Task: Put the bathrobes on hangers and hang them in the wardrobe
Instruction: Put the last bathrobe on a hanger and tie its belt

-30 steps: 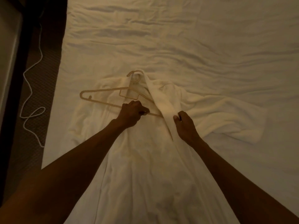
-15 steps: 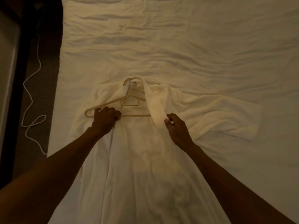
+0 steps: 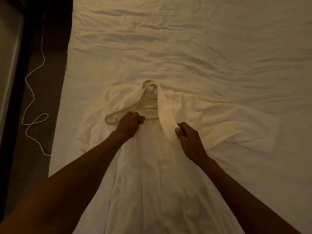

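Where the bathrobe (image 3: 152, 166) lies: frame centre, flat on the bed (image 3: 202, 48).
Left hand (image 3: 129, 124): fingers clenched round the hanger (image 3: 125, 109) bar.
Right hand (image 3: 189, 137): pinching the lapel.
Handling: soft, floppy, probably weighty; hold at the collar.

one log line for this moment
left hand: grips hanger bar | right hand: pinches bathrobe collar | hanger: half inside bathrobe | bathrobe: on bed

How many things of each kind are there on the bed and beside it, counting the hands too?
white terry bathrobe: 1
beige plastic hanger: 1
bed with wrinkled white sheet: 1
thin white cord on the dark floor: 1
hands, left hand and right hand: 2
Total: 6
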Demonstrator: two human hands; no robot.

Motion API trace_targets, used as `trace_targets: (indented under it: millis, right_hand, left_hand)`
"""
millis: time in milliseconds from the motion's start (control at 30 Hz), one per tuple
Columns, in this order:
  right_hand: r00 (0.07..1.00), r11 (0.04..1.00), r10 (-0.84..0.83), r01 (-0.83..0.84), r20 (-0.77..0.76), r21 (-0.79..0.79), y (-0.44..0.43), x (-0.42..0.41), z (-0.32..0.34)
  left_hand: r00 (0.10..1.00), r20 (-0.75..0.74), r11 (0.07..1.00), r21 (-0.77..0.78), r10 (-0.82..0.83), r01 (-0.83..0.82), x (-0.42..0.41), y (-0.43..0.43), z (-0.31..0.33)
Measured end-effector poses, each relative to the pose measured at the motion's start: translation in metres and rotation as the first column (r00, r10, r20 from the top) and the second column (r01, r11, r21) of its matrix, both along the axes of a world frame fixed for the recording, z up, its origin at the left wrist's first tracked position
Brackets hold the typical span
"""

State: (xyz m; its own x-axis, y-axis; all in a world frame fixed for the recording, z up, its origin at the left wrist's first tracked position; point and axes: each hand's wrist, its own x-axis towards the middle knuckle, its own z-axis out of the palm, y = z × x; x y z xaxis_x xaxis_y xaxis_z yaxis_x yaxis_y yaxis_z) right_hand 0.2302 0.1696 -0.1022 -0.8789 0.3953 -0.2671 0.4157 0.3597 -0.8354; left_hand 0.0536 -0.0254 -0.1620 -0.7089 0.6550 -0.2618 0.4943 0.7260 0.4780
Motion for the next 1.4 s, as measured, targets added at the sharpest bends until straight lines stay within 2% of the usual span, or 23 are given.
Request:
trace_targets:
  millis: [67, 167, 200, 233, 300, 367, 400, 433, 533, 600, 700, 767, 833, 867, 1033, 1067, 1167, 1233, 1333, 1400]
  right_hand:
    - [0.991, 0.995, 0.056, -0.065, 0.122, 0.073, 0.003, -0.005, -0.015]
    - [0.905, 0.958, 0.184, -0.253, 0.384, 0.135, 0.004, -0.014, -0.031]
    - [0.885, 0.952, 0.194, -0.274, 0.423, 0.137, 0.005, -0.018, -0.032]
    - [0.891, 0.952, 0.179, -0.265, 0.418, 0.157, 0.005, -0.022, -0.031]
    - [0.955, 0.948, 0.091, -0.170, 0.283, 0.268, 0.006, -0.031, -0.025]
    - [0.993, 0.937, 0.037, -0.072, 0.108, 0.341, 0.006, -0.044, -0.018]
    - [0.996, 0.932, 0.060, -0.080, 0.066, 0.355, 0.006, -0.052, -0.016]
    - [0.991, 0.923, 0.114, -0.130, 0.065, 0.362, 0.005, -0.061, -0.016]
    - [0.931, 0.853, 0.338, -0.365, 0.139, 0.373, -0.010, -0.088, -0.023]
    - [0.889, 0.812, 0.434, -0.457, 0.149, 0.363, -0.024, -0.103, -0.027]
    - [0.836, 0.741, 0.532, -0.537, 0.134, 0.403, -0.048, -0.120, -0.035]
    - [0.799, 0.663, 0.568, -0.586, 0.198, 0.466, -0.058, -0.128, -0.040]
    - [0.758, 0.580, 0.586, -0.639, 0.286, 0.505, -0.061, -0.136, -0.044]
    - [0.748, 0.569, 0.588, -0.654, 0.309, 0.499, -0.060, -0.139, -0.045]
    - [0.760, 0.676, 0.587, -0.649, 0.279, 0.348, -0.045, -0.143, -0.044]
    - [0.771, 0.688, 0.578, -0.636, 0.267, 0.348, -0.042, -0.141, -0.043]
    - [0.814, 0.726, 0.518, -0.580, 0.262, 0.369, -0.037, -0.139, -0.040]
    - [0.832, 0.722, 0.480, -0.555, 0.280, 0.413, -0.039, -0.139, -0.039]
    - [0.893, 0.796, 0.386, -0.449, 0.231, 0.406, -0.055, -0.154, -0.036]
    - [0.931, 0.882, 0.324, -0.362, 0.169, 0.301, -0.066, -0.167, -0.040]
  left_hand:
    - [0.999, 0.006, 0.998, 0.057, 0.033, -0.033, -0.002, 0.017, 0.007]
    - [0.990, 0.064, 0.989, 0.069, 0.127, -0.131, -0.009, 0.033, 0.009]
    - [0.983, 0.098, 0.986, 0.058, 0.152, -0.159, -0.012, 0.034, 0.008]
    - [0.977, 0.126, 0.983, 0.049, 0.170, -0.177, -0.014, 0.032, 0.008]
    - [0.979, 0.110, 0.982, 0.068, 0.170, -0.179, -0.011, 0.021, 0.016]
    - [0.985, -0.049, 0.981, 0.114, 0.163, -0.157, -0.002, 0.002, 0.024]
    - [0.974, -0.122, 0.978, 0.118, 0.188, -0.174, 0.004, -0.009, 0.028]
    - [0.962, -0.153, 0.972, 0.104, 0.227, -0.213, 0.011, -0.019, 0.031]
    - [0.930, -0.120, 0.936, 0.003, 0.349, -0.351, 0.036, -0.044, 0.031]
    - [0.891, -0.103, 0.895, -0.011, 0.443, -0.446, 0.050, -0.053, 0.025]
    - [0.765, -0.129, 0.774, 0.033, 0.631, -0.633, 0.063, -0.059, 0.016]
    - [0.694, -0.128, 0.706, 0.094, 0.708, -0.702, 0.067, -0.060, 0.011]
    - [0.659, -0.075, 0.661, 0.150, 0.749, -0.735, 0.069, -0.063, 0.009]
    - [0.667, -0.054, 0.665, 0.163, 0.744, -0.729, 0.070, -0.065, 0.008]
    - [0.735, -0.003, 0.719, 0.212, 0.678, -0.662, 0.068, -0.094, 0.004]
    - [0.714, 0.000, 0.693, 0.243, 0.700, -0.679, 0.065, -0.099, 0.006]
    - [0.558, 0.010, 0.541, 0.236, 0.830, -0.807, 0.038, -0.113, 0.032]
    - [0.509, 0.007, 0.493, 0.232, 0.861, -0.838, 0.017, -0.125, 0.053]
    - [0.582, 0.089, 0.553, 0.225, 0.808, -0.802, 0.005, -0.137, 0.081]
    - [0.621, 0.135, 0.589, 0.216, 0.772, -0.779, 0.009, -0.131, 0.089]
